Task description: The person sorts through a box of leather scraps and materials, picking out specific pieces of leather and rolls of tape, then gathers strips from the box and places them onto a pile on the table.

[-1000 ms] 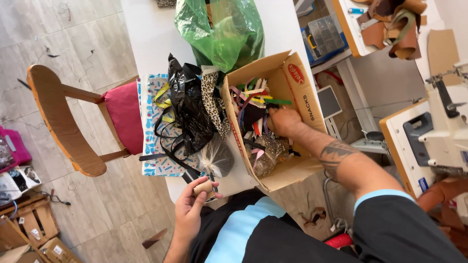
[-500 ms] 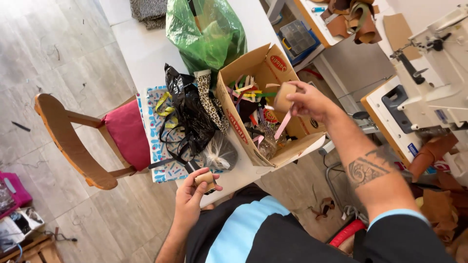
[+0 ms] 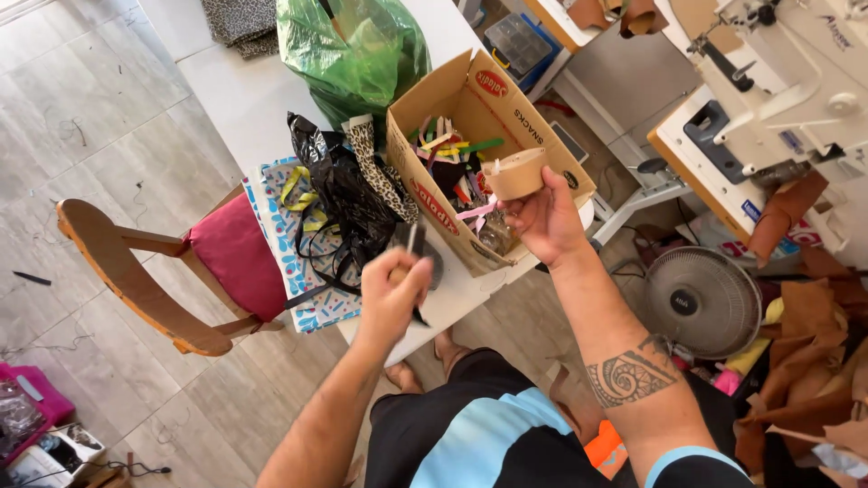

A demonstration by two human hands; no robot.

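My right hand (image 3: 545, 220) holds a tan roll of tape or ribbon (image 3: 514, 173) just above the near corner of an open cardboard box (image 3: 452, 90) full of colourful strips and scraps. My left hand (image 3: 395, 295) is closed on a small roll with a dark strip hanging from it, over the near edge of the white table (image 3: 235, 90). Next to it lies a heap of black bags and straps (image 3: 339, 194) with a leopard-print strip (image 3: 375, 172).
A green plastic bag (image 3: 353, 45) sits behind the box. A wooden chair with a pink cushion (image 3: 231, 258) stands left of the table. At right are a sewing machine (image 3: 796, 63), a small fan (image 3: 701, 303) and brown leather pieces (image 3: 814, 343).
My right hand came out of the box holding the tan roll and lifted it. My left hand rose from the table edge with its small roll.
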